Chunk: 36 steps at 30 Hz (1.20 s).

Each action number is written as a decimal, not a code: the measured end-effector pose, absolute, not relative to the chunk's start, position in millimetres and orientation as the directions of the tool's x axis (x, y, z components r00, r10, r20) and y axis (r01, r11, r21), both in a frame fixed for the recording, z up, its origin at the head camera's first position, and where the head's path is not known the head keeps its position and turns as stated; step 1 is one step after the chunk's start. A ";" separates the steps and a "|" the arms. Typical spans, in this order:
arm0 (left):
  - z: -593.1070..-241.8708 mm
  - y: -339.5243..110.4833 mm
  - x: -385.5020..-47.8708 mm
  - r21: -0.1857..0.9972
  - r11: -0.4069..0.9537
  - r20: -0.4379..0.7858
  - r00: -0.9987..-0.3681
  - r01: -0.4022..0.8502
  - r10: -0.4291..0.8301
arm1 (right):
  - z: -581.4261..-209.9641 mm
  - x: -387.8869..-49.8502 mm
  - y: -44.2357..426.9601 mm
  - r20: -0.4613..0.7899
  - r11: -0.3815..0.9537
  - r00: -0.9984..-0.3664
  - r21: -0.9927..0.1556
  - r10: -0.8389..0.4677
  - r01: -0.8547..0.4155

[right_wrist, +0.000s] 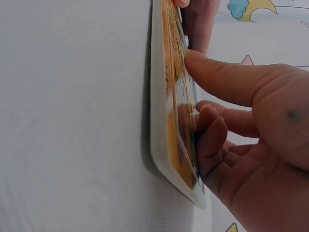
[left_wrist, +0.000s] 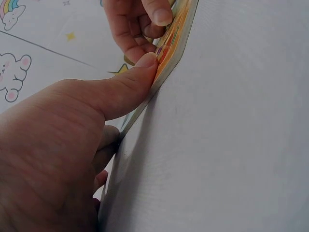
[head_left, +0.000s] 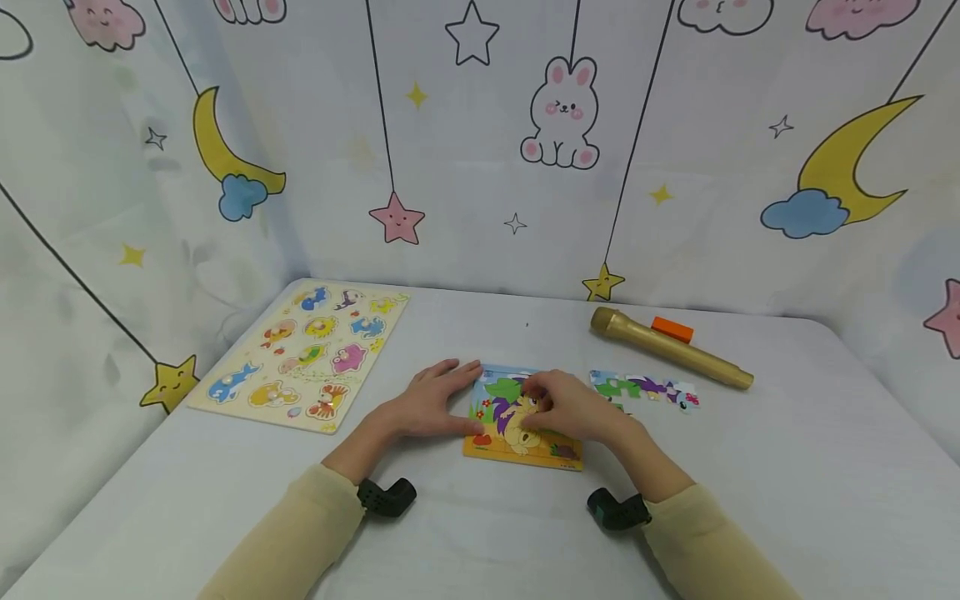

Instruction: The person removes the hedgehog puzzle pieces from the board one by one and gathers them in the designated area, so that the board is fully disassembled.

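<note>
A small jigsaw puzzle [head_left: 487,446], picturing a yellow and purple hedgehog, lies flat in its tray on the table. Along its left side rests my left hand [head_left: 427,407], thumb tip on the lower border and index finger reaching to the top left corner. My right hand [head_left: 576,408] is over the middle of the picture, curled fingertips and thumb low on a puzzle piece [head_left: 525,404] whose outline the fingers partly hide. In the right wrist view, the thin pieces [right_wrist: 181,104] stand slightly above the tray rim. Several loose puzzle pieces [head_left: 626,387] lie beyond the right hand.
A larger board of sea animal shapes [head_left: 288,417] lies at the left. At the back right, a gold toy microphone [head_left: 667,346] lies beside an orange block [head_left: 672,328]. A patterned cloth [head_left: 465,142] hangs behind the white table [head_left: 480,533].
</note>
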State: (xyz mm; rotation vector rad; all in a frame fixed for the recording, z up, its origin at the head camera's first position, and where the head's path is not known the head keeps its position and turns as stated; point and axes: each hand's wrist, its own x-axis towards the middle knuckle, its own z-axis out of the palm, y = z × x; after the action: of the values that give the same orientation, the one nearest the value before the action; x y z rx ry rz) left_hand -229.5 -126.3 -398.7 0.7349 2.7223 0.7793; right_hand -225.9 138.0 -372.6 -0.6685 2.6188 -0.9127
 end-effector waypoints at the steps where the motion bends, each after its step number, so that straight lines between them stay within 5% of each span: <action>1: -398.5 -126.2 -229.5 0.545 0.735 -0.069 -0.852 0.404 0.519 | -372.2 -225.6 137.6 -0.123 0.696 -0.854 -0.642 -0.506 -0.321; 36: -395.7 -125.0 -228.3 0.558 0.740 -0.086 -0.861 0.375 0.501 | -371.5 -222.3 134.2 -0.102 0.674 -0.868 -0.677 -0.485 -0.297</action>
State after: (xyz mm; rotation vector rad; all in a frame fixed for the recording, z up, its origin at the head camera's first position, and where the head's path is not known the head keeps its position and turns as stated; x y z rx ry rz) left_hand -228.3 -125.0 -395.7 0.6935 2.7105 0.7961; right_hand -222.3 134.2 -371.5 -0.6255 2.6153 -0.9863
